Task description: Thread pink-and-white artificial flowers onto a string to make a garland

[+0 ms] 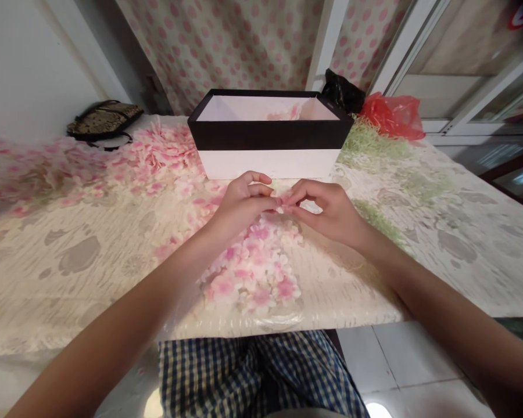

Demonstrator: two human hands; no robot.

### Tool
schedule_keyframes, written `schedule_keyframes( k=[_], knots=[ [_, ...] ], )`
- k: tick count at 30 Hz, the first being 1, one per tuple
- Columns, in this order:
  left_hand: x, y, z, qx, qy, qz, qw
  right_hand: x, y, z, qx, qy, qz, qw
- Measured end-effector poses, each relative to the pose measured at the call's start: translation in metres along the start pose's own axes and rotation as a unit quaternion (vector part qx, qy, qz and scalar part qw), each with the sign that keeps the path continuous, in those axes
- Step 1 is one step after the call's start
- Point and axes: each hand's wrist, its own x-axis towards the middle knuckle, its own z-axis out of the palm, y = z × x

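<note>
A small pink and white petal piece (282, 208) is pinched between my two hands, just in front of the box. My left hand (248, 200) grips it between thumb and fingers. From the other side, my right hand (320, 206) holds it with thumb and forefinger. Pink and white artificial blossoms (257, 270) lie in a pile on the patterned tablecloth (126, 296), below and between my forearms. Behind my hands stands a black and white box (270, 136), open at the top, with some pink blossoms inside against its back wall.
A large heap of pink petals (165, 148) spreads across the left side. Green shredded filler (372, 142) lies at the right. A patterned pouch (104, 119) sits back left; black (343, 92) and red plastic bags (394, 116) are behind right.
</note>
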Motion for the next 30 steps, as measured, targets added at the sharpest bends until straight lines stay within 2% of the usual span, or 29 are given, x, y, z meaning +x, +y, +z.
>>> schedule_keyframes(
  k=[4,10,13,18,25,28,30],
  knots=[
    [-0.0006,-0.0009,0.0005,0.029,-0.002,0.040,0.999,0.0014,0.0010,0.0035,0.116,0.007,0.026,0.993],
    [-0.0018,-0.0053,0.0022,0.070,-0.020,0.125,0.989,0.0035,-0.0025,0.0065,0.200,0.045,0.098,0.974],
    [-0.0018,-0.0074,0.0029,0.087,-0.023,0.163,0.983,0.0041,-0.0032,0.0074,0.223,0.061,0.119,0.966],
    [-0.0024,-0.0079,0.0039,0.103,-0.026,0.191,0.976,0.0047,-0.0022,0.0077,0.237,0.081,0.129,0.960],
    [-0.0055,-0.0077,0.0050,0.177,-0.042,0.258,0.949,0.0051,-0.0009,0.0084,0.273,0.076,0.174,0.943],
    [-0.0058,-0.0079,0.0041,0.199,-0.046,0.285,0.936,0.0058,-0.0020,0.0082,0.309,0.072,0.202,0.927],
    [-0.0061,-0.0076,0.0032,0.205,-0.047,0.297,0.931,0.0066,-0.0029,0.0071,0.353,0.056,0.227,0.906]
  ],
)
